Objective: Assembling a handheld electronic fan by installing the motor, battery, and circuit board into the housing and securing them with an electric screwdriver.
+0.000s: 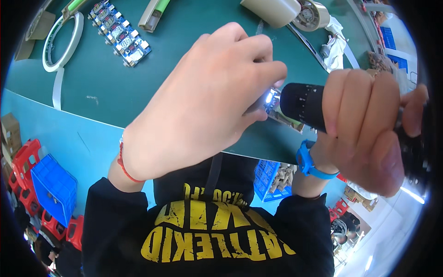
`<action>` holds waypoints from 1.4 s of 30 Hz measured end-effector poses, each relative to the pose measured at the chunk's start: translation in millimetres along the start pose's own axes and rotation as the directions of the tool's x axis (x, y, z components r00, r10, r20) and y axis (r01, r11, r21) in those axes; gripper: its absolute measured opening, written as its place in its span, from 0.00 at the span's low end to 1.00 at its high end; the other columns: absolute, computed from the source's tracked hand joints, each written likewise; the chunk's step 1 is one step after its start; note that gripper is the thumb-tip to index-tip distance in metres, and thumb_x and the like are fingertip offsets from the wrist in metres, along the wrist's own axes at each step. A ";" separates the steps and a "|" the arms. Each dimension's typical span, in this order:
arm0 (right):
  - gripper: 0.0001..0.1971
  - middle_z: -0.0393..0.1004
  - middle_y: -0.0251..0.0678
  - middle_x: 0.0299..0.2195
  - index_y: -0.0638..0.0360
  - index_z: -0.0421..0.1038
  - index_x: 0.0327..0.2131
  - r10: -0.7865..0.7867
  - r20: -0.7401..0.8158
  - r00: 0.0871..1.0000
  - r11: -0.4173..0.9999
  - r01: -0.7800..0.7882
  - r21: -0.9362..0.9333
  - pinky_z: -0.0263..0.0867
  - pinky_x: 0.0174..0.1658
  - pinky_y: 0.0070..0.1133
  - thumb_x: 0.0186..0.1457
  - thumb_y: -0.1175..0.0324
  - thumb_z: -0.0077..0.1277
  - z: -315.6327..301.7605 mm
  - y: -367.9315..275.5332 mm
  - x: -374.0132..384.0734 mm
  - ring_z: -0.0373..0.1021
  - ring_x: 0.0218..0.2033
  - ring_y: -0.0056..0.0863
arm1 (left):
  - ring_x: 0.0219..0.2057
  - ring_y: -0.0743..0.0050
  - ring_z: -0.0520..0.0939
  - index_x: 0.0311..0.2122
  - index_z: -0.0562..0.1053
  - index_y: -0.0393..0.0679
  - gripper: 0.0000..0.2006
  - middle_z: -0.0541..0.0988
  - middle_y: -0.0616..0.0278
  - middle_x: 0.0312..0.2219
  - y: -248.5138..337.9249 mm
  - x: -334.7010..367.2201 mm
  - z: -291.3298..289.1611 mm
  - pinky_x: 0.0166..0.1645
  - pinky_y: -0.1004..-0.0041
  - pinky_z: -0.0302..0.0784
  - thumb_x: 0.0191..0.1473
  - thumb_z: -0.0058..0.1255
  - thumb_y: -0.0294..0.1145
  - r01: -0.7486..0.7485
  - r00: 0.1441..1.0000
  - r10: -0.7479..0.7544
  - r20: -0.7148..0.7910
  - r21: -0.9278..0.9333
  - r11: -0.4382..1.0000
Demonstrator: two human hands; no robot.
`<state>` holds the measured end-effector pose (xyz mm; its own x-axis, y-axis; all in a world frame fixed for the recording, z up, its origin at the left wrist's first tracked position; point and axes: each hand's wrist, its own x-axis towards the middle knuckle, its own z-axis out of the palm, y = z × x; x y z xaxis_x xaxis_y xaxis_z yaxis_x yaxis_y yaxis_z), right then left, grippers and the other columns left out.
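Note:
My left hand [203, 97] is bent over the table's near edge, its thumb and fingers pinched round a small blue circuit board [272, 102] with a bright white light on it. The board sits at a beige half-shell housing [296, 124] with something green inside, mostly hidden. My right hand [360, 115] is wrapped round a black power screwdriver [302, 102] with a marked collar. The screwdriver's front end is close beside the board; its tip is hidden.
A panel of joined blue circuit boards [120, 34], a roll of white tape [48, 53] and a beige shell with a green cell [150, 18] lie at the far left. Beige cylinders [277, 11] and a white cloth [336, 46] lie at the far right. Blue crates [55, 189] stand below.

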<state>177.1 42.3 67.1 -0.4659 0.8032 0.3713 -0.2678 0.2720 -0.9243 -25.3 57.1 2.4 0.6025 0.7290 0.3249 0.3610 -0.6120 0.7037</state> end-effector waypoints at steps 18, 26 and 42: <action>0.08 0.66 0.23 0.18 0.48 0.65 0.21 -0.162 -0.263 0.951 0.968 0.205 0.144 0.63 0.35 0.15 0.48 0.70 0.54 -32.3 -56.8 -22.7 0.65 0.21 0.13 | 0.43 0.57 0.75 0.43 0.75 0.45 0.24 0.75 0.60 0.38 -4.5 0.0 9.1 0.48 0.64 0.74 0.37 0.71 0.25 -0.098 0.987 0.110 -0.114 0.101 0.990; 0.09 0.62 0.22 0.19 0.57 0.67 0.42 -0.212 -0.502 0.839 0.809 0.438 0.391 0.62 0.33 0.17 0.56 0.74 0.48 -37.3 -55.1 -64.9 0.62 0.21 0.13 | 0.43 0.57 0.75 0.43 0.76 0.47 0.22 0.74 0.61 0.40 -5.0 7.3 0.3 0.49 0.65 0.73 0.39 0.70 0.27 -0.117 0.990 0.103 0.101 0.151 0.982; 0.07 0.59 0.24 0.17 0.60 0.64 0.35 -0.089 -0.685 0.723 0.584 0.596 0.552 0.61 0.31 0.18 0.52 0.80 0.48 -75.9 -20.8 -88.8 0.59 0.19 0.16 | 0.42 0.57 0.75 0.40 0.77 0.46 0.21 0.74 0.61 0.38 1.6 8.0 -8.7 0.47 0.64 0.73 0.37 0.69 0.27 -0.065 0.988 0.037 0.151 0.179 0.982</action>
<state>288.1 5.6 46.7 0.2653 0.9195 0.2902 -0.8992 0.3445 -0.2696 -26.1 64.6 11.7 0.7161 0.6509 0.2519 0.4430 -0.7028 0.5566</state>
